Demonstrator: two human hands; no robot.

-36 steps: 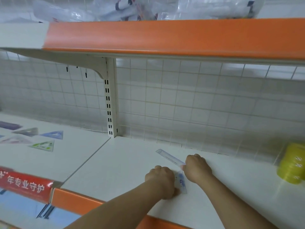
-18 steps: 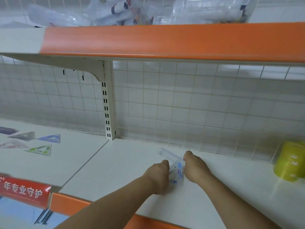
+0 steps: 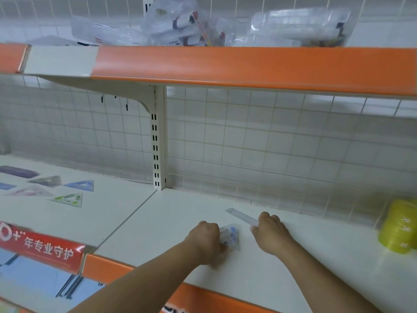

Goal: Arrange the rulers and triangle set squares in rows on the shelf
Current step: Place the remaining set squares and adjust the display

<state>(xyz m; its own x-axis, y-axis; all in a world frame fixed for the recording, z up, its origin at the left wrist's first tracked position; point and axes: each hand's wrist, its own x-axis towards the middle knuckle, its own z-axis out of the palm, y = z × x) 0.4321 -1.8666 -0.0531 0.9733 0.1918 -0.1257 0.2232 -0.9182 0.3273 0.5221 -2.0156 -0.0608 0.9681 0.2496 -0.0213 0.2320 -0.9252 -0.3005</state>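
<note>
A white shop shelf (image 3: pixel 171 224) runs across the view, backed by a wire grid (image 3: pixel 270 143) and roofed by an upper shelf (image 3: pixel 248 66) with an orange lip, where clear packets (image 3: pixel 191 26) are heaped. In the left bay, laid-out set squares (image 3: pixel 67 198) lie flat in loose rows.

Both hands work in the right bay, near the front edge. The left hand (image 3: pixel 204 239) is knuckles-up, its fingers curled down onto the left edge of a small clear set square (image 3: pixel 230 237) printed in blue, which lies on the board. The fingertips are hidden, so I cannot tell how firm that hold is. Just to its right, the right hand (image 3: pixel 269 231) has its fingers curled round the near end of a clear ruler (image 3: pixel 241 215), which juts far and left toward the grid.

Both pieces look thin and slick, and the board is smooth, so a light push could send either skating past its place and leave the row crooked. Held by one end, the ruler can swing, and its free length passes close to the set square, which it could nudge askew. Pushed too far back, its tip might catch in the grid. The yellow rolls (image 3: pixel 398 227) at the far right stand well apart and seem in little danger.
</note>
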